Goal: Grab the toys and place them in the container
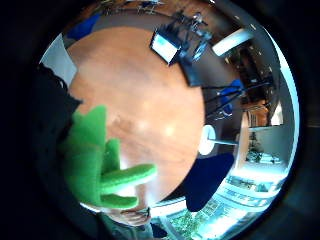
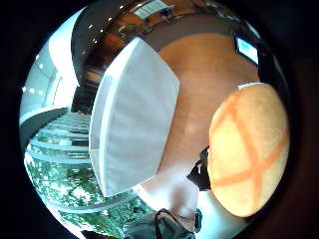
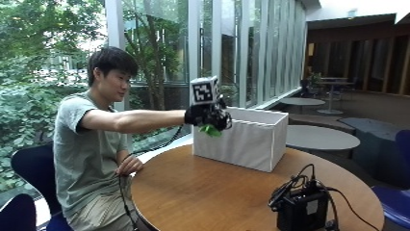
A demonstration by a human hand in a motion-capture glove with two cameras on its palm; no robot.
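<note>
Black-gloved right hand (image 3: pixel 206 117) curls its fingers round a plush toy (image 3: pixel 209 129), orange with green leaves, raised above the tabletop (image 3: pixel 211 192) at the near edge of the white container (image 3: pixel 247 139). Best to carry it fully over the opening before letting go.

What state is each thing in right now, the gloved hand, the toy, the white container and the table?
Gloved right hand: raised beside the container's near upper edge, gripping the toy.
Toy: orange and green plush, held in the air, not yet inside the container.
White container: upright on the table, open-topped.
Round wooden table: carrying the container and a black device with cables.
</note>
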